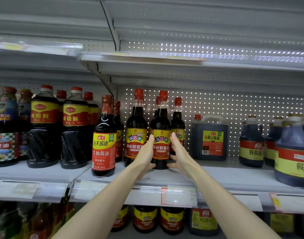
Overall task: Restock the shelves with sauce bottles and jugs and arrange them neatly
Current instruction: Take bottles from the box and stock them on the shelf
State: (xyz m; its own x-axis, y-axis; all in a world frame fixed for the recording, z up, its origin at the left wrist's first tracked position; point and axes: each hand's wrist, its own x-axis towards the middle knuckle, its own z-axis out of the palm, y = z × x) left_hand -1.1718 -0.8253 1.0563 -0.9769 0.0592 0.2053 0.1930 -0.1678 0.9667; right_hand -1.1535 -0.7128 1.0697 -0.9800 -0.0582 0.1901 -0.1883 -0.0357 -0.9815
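Facing a long grey metal shelf [225, 176] with a perforated back panel [234, 107], stocked along most of its run. Over on the right, finding round dark plastic jugs [293, 163] with yellow-and-red labels, bunched close together. Left of those, across a gap, spotting 1 square dark jug [209, 140] with a red cap and moulded handle, set back near the panel. Far left, picking out 2 big dark twist-bodied bottles [44, 128] with red caps, side by side. Then 1 slim dark bottle [104, 145] with a red-and-yellow label, standing proud of the row near the front lip.

And centre stage: clasping a tall dark sauce bottle [161, 128], glass by the look of it, red foil on the neck, from both sides. Left hand [145, 156] wrapped on its left flank, right hand [179, 152] on its right, hands apart with only the bottle between, thumbs low by the base. Upright, base down at the board, just beside its twin [136, 131] on the left.

Judging progress: well under way, not finished. Probably left to do: squaring this bottle against its twin, filling the bare stretch toward the square jug, pulling the fronts into 1 line.
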